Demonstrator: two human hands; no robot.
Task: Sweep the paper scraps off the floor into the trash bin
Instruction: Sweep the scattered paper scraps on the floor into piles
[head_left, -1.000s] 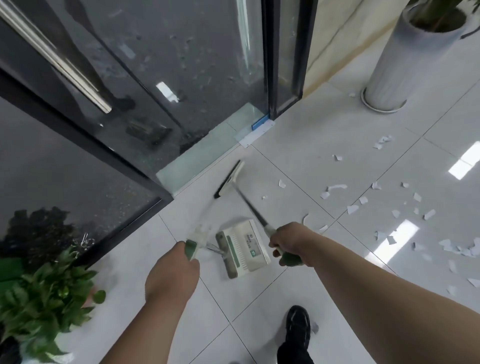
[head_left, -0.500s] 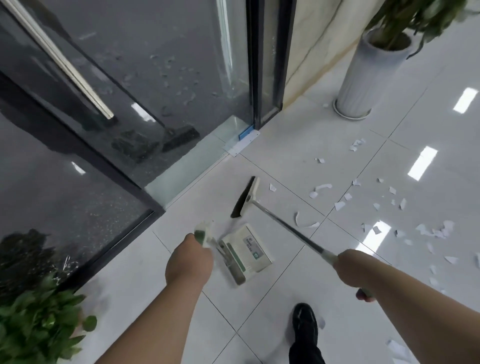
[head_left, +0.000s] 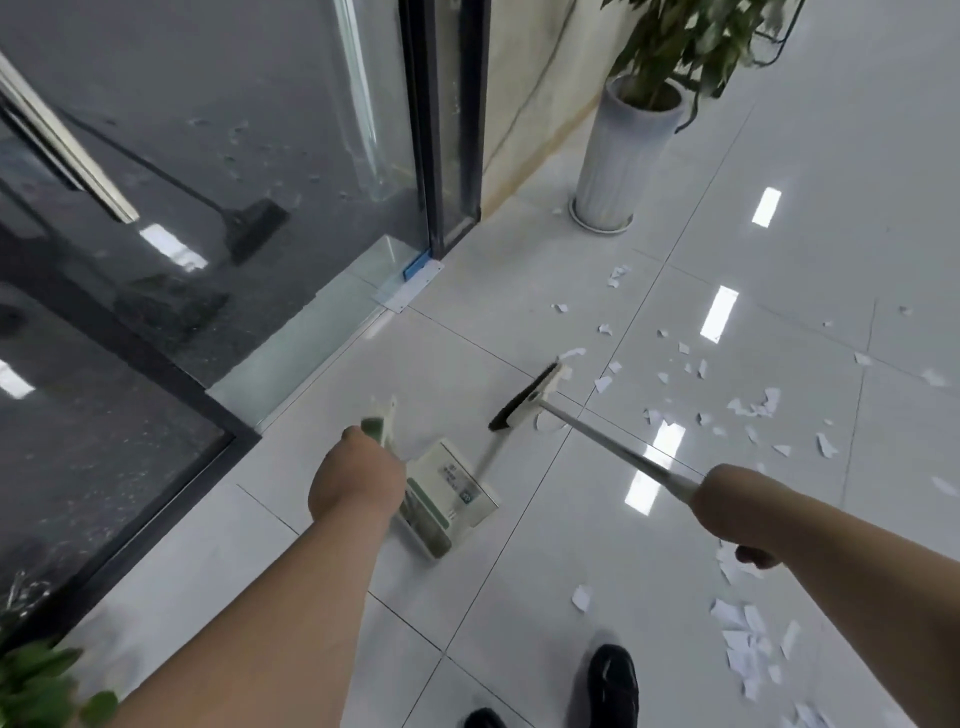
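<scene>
White paper scraps (head_left: 691, 395) lie scattered over the pale floor tiles, mostly to the right, with another cluster (head_left: 748, 639) near my foot. My right hand (head_left: 737, 512) grips the grey handle of a broom whose black-bristled head (head_left: 524, 400) rests on the floor beside the scraps. My left hand (head_left: 356, 483) grips the green-tipped handle of a white and green dustpan (head_left: 449, 493), which sits on the floor left of the broom head. No trash bin is in view.
A dark glass door (head_left: 208, 182) with a black frame (head_left: 447, 130) fills the left. A white ribbed planter (head_left: 621, 161) with a plant stands at the back by the wall. Green leaves (head_left: 36, 686) show at the bottom left. My black shoe (head_left: 613, 686) is below.
The broom head has swung to the right, away from the glass door toward the scraps, and my right hand moved right with it. The dustpan stayed in about the same place.
</scene>
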